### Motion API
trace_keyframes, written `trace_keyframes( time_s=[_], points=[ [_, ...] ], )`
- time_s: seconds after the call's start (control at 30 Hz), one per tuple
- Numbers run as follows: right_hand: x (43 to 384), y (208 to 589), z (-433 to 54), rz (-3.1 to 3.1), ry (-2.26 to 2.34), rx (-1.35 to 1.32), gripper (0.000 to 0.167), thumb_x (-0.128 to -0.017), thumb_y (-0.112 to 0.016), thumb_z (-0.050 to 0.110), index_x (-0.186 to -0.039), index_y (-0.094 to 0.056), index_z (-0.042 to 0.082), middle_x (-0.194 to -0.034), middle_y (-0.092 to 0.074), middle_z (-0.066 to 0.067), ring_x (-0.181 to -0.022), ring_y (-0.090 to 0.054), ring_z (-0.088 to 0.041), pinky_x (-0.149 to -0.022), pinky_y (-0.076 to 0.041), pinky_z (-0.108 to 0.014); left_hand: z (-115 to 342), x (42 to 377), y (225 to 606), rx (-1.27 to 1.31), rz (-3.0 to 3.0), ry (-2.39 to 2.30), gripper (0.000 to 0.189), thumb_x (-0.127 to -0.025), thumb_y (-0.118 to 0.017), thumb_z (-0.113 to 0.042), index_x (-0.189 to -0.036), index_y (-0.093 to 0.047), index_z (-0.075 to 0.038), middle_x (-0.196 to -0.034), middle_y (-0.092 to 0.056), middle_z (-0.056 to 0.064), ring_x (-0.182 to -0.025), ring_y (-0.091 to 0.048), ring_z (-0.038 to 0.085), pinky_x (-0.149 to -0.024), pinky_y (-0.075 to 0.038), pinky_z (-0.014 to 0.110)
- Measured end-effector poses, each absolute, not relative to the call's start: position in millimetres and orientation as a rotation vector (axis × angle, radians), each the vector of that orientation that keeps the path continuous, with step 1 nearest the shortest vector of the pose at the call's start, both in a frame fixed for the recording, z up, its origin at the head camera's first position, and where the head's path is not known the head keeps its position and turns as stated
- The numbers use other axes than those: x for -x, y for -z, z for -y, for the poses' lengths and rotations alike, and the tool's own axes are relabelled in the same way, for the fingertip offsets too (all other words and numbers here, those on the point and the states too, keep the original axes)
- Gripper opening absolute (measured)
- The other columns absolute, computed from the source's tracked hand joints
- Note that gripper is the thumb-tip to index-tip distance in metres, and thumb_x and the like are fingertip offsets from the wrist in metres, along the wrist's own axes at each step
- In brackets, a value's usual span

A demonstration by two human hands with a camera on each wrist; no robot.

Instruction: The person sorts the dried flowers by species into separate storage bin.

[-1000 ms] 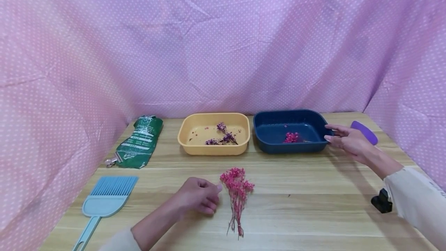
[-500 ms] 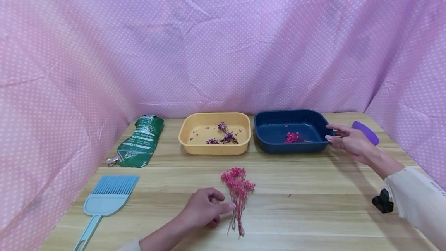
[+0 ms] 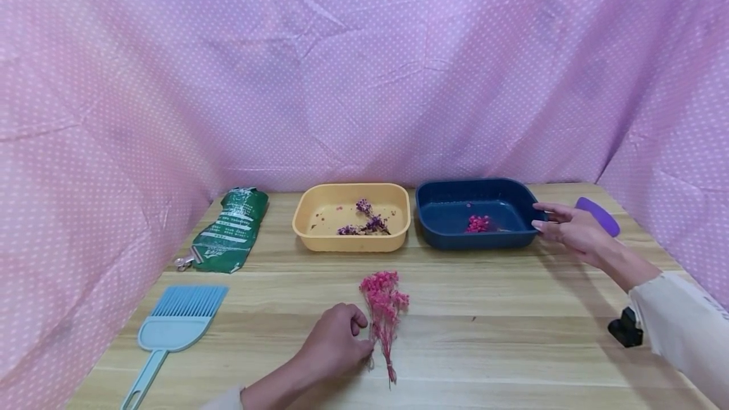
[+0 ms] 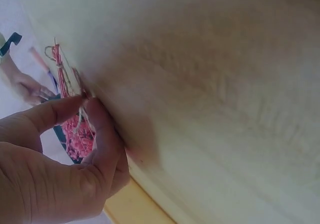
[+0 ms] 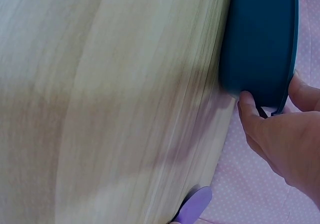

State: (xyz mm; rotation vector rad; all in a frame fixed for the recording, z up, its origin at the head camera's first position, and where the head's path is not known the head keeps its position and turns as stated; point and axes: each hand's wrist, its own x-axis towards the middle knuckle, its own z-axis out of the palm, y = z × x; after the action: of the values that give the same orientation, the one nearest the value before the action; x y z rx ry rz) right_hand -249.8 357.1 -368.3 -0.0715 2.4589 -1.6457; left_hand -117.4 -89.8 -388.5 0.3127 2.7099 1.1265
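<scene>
A small bunch of pink dried flowers (image 3: 385, 299) lies on the wooden table, its stems toward the person. At the left of the stems is my left hand (image 3: 336, 343); the left wrist view shows its thumb and forefinger (image 4: 102, 116) pinching a thin stem. My right hand (image 3: 575, 236) holds the right end of a dark blue tray (image 3: 478, 242), thumb by the rim and a finger against the wall (image 5: 257, 39). Inside that tray lies a pink flower cluster (image 3: 477, 224). Purple dried flowers (image 3: 373, 225) lie in the yellow tray (image 3: 350, 244) beside it.
A light blue brush (image 3: 173, 331) and a green packet (image 3: 228, 239) with a metal clip (image 3: 186, 260) lie at the left. Behind the right hand is a purple object (image 3: 598, 217), partly hidden. A pink dotted cloth (image 3: 364, 68) hangs around the table.
The left hand has moved slightly right and down to the stems and now pinches one. The bunch has shifted a little left. The right hand has stayed at the dark blue tray.
</scene>
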Motion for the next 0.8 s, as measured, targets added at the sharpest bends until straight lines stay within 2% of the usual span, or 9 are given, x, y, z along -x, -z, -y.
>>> trace_keyframes(
  time_s=[0.13, 0.27, 0.4, 0.5, 0.6, 0.67, 0.8],
  points=[
    [250.0, 367.0, -357.1, -2.477, 1.618, 0.069, 0.072, -0.097, -0.058, 0.026, -0.149, -0.019, -0.006, -0.145, -0.026, -0.029, -0.092, -0.056, 0.005, -0.064, -0.048, -0.021, 89.7, 119.0, 386.7, -0.289, -2.715, -1.112, 0.022, -0.073, -0.076, -0.008, -0.089, -0.062, -0.002, -0.081, -0.05, 0.004, -0.071, -0.047, 0.016, -0.059, -0.042, 0.025],
    [249.4, 365.8, -356.6, -2.476, 1.62, 0.069, 0.072, -0.098, -0.057, 0.025, -0.149, -0.018, -0.006, -0.146, -0.025, -0.03, -0.091, -0.055, 0.006, -0.069, -0.05, -0.02, 89.0, 120.1, 387.7, -0.304, -2.769, -1.039, 0.026, -0.074, -0.079, -0.017, -0.088, -0.06, -0.005, -0.08, -0.049, 0.002, -0.069, -0.046, 0.015, -0.057, -0.04, 0.025],
    [250.0, 365.5, -356.6, -2.479, 1.625, 0.07, 0.072, -0.098, -0.058, 0.025, -0.149, -0.018, -0.007, -0.145, -0.025, -0.031, -0.09, -0.055, 0.006, -0.067, -0.05, -0.019, 89.8, 123.7, 390.1, -0.366, -2.818, -1.021, 0.014, -0.075, -0.07, -0.001, -0.081, -0.059, -0.007, -0.074, -0.049, 0.0, -0.064, -0.045, 0.012, -0.052, -0.039, 0.023],
    [251.3, 366.3, -356.8, -2.464, 1.648, 0.078, 0.072, -0.098, -0.057, 0.023, -0.149, -0.017, -0.008, -0.147, -0.022, -0.032, -0.09, -0.055, 0.008, -0.069, -0.051, -0.018, 92.2, 126.9, 389.7, -0.383, -2.801, -1.057, 0.018, -0.071, -0.061, 0.01, -0.077, -0.057, -0.007, -0.069, -0.049, -0.001, -0.06, -0.045, 0.011, -0.049, -0.039, 0.021],
    [252.1, 367.4, -356.9, -2.442, 1.676, 0.078, 0.072, -0.098, -0.057, 0.021, -0.149, -0.015, -0.009, -0.149, -0.018, -0.031, -0.091, -0.055, 0.009, -0.08, -0.053, -0.02, 95.4, 128.3, 387.9, -0.377, -2.771, -1.099, 0.021, -0.07, -0.059, 0.013, -0.08, -0.057, -0.006, -0.069, -0.05, -0.001, -0.06, -0.045, 0.011, -0.049, -0.039, 0.021],
    [252.1, 367.7, -357.0, -2.442, 1.673, 0.077, 0.072, -0.098, -0.057, 0.021, -0.149, -0.016, -0.008, -0.148, -0.02, -0.03, -0.092, -0.056, 0.008, -0.08, -0.053, -0.021, 97.1, 128.3, 386.6, -0.373, -2.765, -1.123, 0.021, -0.072, -0.059, 0.013, -0.084, -0.059, -0.005, -0.07, -0.052, -0.001, -0.06, -0.047, 0.011, -0.049, -0.041, 0.021],
    [251.9, 367.8, -356.5, -2.441, 1.669, 0.079, 0.072, -0.098, -0.057, 0.022, -0.149, -0.016, -0.008, -0.146, -0.022, -0.03, -0.092, -0.056, 0.006, -0.08, -0.053, -0.021, 98.3, 127.3, 382.8, -0.383, -2.802, -1.11, 0.022, -0.074, -0.069, 0.009, -0.088, -0.063, -0.006, -0.072, -0.056, -0.003, -0.062, -0.05, 0.009, -0.052, -0.044, 0.021]
  ],
)
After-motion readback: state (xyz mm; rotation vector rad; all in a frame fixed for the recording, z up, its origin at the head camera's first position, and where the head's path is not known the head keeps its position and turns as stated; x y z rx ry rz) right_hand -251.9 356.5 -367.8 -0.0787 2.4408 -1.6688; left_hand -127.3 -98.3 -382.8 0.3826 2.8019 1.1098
